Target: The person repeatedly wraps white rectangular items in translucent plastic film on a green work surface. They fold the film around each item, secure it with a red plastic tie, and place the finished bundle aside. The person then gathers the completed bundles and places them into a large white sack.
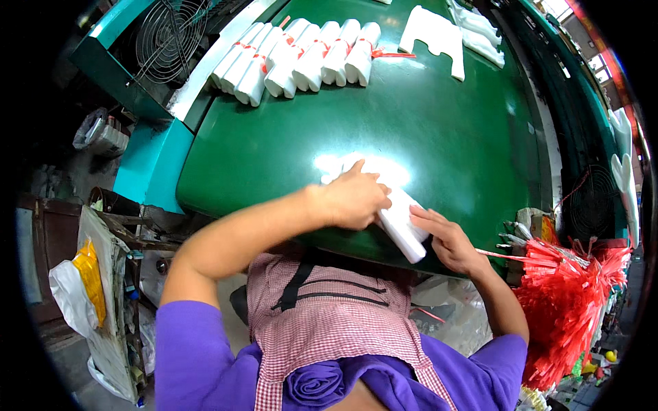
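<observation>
A folded stack of white plastic bags [404,229] lies near the front edge of the green table [439,130]. My left hand [353,198] presses down on top of the stack, fingers curled over it. My right hand [445,236] touches the stack's right end, fingers against its edge. Several rolled bundles of white bags tied with red strips [301,58] lie in a row at the table's far side.
Flat white bag stacks [439,34] lie at the far right of the table. A bunch of red plastic tie strips [569,301] hangs at the right. A wire fan guard [168,38] sits on the teal machine at the far left. Cluttered shelves with bags stand at the lower left.
</observation>
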`<state>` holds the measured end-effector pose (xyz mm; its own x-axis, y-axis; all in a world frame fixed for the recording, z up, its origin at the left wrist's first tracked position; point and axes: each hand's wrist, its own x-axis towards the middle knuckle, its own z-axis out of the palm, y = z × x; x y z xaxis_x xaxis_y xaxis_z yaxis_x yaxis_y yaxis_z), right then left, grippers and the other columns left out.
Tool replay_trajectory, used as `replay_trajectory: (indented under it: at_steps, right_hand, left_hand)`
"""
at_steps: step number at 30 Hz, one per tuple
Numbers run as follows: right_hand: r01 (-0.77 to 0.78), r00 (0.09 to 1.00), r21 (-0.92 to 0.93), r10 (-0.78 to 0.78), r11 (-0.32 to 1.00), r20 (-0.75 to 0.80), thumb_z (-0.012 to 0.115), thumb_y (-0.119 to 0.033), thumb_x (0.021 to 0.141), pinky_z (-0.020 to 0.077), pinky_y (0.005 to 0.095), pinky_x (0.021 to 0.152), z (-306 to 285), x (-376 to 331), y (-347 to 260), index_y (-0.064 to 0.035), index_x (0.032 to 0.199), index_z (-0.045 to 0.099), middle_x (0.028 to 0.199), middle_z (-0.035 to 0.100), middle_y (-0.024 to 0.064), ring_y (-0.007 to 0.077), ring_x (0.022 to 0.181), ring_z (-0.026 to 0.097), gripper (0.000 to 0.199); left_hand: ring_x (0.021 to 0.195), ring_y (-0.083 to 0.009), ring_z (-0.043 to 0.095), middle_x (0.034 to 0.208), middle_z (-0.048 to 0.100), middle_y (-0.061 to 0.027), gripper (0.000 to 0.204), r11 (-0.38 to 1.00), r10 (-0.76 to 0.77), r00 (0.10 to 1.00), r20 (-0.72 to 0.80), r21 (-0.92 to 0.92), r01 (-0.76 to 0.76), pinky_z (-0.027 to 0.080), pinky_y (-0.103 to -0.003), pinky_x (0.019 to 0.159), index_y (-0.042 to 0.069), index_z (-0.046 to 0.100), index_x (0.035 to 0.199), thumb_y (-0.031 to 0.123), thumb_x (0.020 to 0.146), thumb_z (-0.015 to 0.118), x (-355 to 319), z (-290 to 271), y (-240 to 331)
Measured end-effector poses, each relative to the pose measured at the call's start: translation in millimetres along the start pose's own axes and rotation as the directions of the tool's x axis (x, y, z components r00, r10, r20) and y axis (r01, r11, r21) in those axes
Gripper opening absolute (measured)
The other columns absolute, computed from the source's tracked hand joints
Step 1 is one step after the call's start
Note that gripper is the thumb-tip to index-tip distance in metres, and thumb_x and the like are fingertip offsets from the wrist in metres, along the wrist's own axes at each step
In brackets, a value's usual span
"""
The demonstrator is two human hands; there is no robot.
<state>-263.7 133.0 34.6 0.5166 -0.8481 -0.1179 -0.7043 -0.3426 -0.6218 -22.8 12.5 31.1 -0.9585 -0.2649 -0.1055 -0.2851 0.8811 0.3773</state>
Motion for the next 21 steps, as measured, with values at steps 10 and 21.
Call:
replay_trajectory:
  at_steps: [10,21]
  right_hand:
    - [-0.243,0.936,-0.05,0.22,0.969,-0.274,0.068,-0.024,0.08,0.0483,0.0429,0.084,24.9,-3.7,-28.6,-0.0017,0.107,0.059,0.108,0.061,0.0194,0.0369,0.099,0.058,0.036]
    - [0.301,0.096,0.731,0.743,0.612,-0.662,0.06,-0.009,0.091,0.041,0.0205,0.05,60.9,-48.4,-6.6,-0.0045,0.104,0.053,0.076,0.052,0.0009,0.0086,0.061,0.051,0.016]
  left_hand:
    - [0.09,-0.033,0.063,0.102,0.065,-0.0119,0.019,0.978,-0.172,0.945,-0.278,-0.163,0.13,0.051,-0.042,0.074,0.006,0.063,0.096,0.02,0.083,0.064,-47.6,14.9,7.1]
    - [0.09,-0.0252,0.056,0.098,0.057,-0.0127,0.04,0.925,-0.131,0.983,-0.127,-0.374,0.075,0.046,-0.035,0.081,0.0,0.058,0.105,0.022,0.076,0.074,6.5,11.8,8.8]
